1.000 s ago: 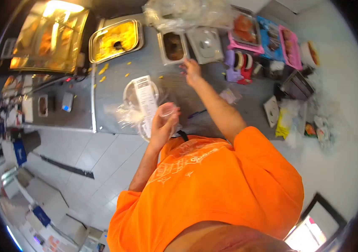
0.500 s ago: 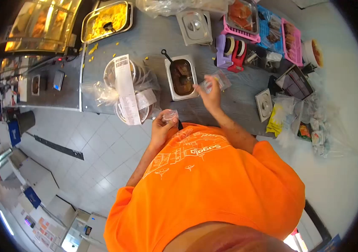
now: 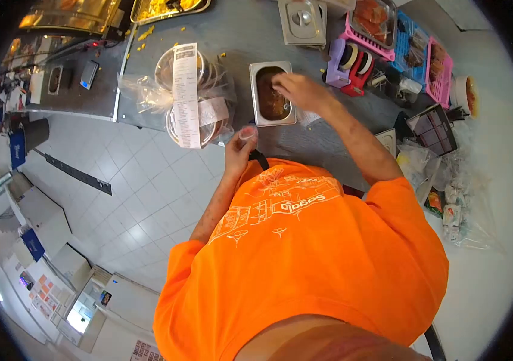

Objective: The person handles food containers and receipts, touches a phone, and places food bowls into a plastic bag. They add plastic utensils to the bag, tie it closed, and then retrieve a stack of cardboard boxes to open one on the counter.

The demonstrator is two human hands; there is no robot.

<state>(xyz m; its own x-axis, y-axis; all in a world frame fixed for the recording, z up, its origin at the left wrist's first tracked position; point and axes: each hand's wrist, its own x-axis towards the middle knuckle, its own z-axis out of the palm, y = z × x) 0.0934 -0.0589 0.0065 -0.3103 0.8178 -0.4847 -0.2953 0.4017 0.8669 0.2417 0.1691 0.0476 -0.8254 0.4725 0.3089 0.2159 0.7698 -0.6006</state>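
My left hand (image 3: 240,150) is closed around a small clear plastic cup (image 3: 246,133), just beyond the front edge of the dark counter. My right hand (image 3: 297,90) reaches over a metal container (image 3: 286,120) of dark brown sauce (image 3: 273,101), its fingers bunched at the far right part of the sauce. Whatever those fingers grip is hidden; the ladle handle seen earlier does not show. Left of the container, bowls in a clear plastic bag (image 3: 214,90) carry a long paper receipt (image 3: 185,96). A small clear bag (image 3: 307,117) lies partly under my right forearm.
A tray of yellow food (image 3: 148,18) and a metal lid (image 3: 301,25) are at the back. Purple and red tape dispensers (image 3: 359,81), a pink basket (image 3: 439,75) and a blue basket (image 3: 409,51) stand right. Plastic bags (image 3: 449,198) lie far right.
My right hand has moved from the small bag, right of the container, to over the sauce. The camera view has shifted, and my left hand still holds the cup.
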